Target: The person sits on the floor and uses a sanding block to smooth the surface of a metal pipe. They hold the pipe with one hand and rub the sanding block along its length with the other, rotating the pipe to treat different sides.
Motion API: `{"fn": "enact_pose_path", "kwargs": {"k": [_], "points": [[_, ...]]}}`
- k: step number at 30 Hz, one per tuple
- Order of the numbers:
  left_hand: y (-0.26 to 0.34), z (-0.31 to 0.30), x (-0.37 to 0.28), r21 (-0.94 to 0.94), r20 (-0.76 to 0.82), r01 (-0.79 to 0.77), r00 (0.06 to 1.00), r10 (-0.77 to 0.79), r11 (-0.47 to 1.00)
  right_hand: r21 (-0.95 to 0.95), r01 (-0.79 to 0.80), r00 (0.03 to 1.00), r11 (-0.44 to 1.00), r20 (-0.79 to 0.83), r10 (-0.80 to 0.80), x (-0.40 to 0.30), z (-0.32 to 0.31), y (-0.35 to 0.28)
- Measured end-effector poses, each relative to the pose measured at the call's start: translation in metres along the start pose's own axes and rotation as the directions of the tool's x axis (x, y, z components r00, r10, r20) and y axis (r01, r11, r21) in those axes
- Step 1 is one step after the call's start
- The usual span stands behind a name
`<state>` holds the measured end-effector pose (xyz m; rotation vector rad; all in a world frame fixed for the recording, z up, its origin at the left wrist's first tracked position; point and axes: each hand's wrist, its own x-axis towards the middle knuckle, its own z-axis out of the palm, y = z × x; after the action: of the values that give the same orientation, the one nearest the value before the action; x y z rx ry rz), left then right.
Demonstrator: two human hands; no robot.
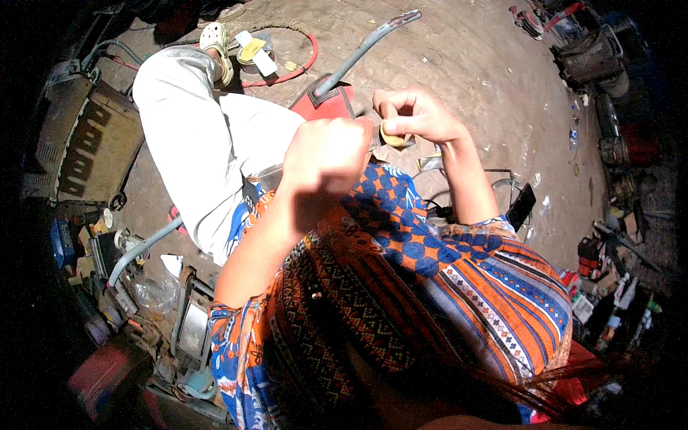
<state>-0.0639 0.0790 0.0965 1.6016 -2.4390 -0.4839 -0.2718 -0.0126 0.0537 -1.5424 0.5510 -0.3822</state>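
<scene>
My left hand (328,153) is closed in a fist above my lap, its back towards me. A flat grey piece (270,176) shows at its left side, and the fist seems to grip it; the fingers hide most of it. To the right, my right hand (422,118) pinches a small yellow, round-edged piece (393,138) between thumb and fingers, close to the left fist. What the yellow piece is made of cannot be told. Below the hands is a patterned orange and blue shirt (408,220). White trousers (183,123) cover the leg at left.
Beyond the hands, a bent grey metal tube (371,48) rises from a red panel (328,107). A tin (250,69) with yellow and white pieces on it stands near a red hose (310,62). Machine parts (88,145) lie left, and assorted clutter (613,269) lies right.
</scene>
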Motion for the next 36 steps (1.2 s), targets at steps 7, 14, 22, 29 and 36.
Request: {"fn": "enact_pose_path", "kwargs": {"k": [7, 14, 22, 29, 36], "points": [[0.002, -0.004, -0.002, -0.001, 0.000, 0.017, 1.000, -0.017, 1.000, -0.094, 0.133, 0.989, 0.987, 0.078, -0.126, 0.002, 0.003, -0.002], [0.001, -0.001, -0.003, 0.042, -0.094, -0.079, 0.992, 0.083, 0.996, -0.080, 0.082, 0.994, 0.993, 0.082, -0.075, -0.002, 0.001, 0.005], [0.003, -0.006, 0.000, -0.002, 0.049, 0.033, 0.998, -0.033, 0.999, -0.144, 0.059, 0.992, 0.988, 0.119, -0.042, -0.005, 0.000, 0.000], [0.000, -0.007, 0.002, -0.011, -0.009, 0.027, 1.000, -0.027, 1.000, -0.237, 0.171, 0.984, 0.956, 0.081, -0.156, -0.004, -0.001, -0.014], [0.001, -0.005, 0.000, 0.017, -0.054, -0.041, 0.998, 0.042, 0.999, -0.182, 0.189, 0.978, 0.965, 0.122, -0.168, -0.004, 0.001, -0.021]]}}
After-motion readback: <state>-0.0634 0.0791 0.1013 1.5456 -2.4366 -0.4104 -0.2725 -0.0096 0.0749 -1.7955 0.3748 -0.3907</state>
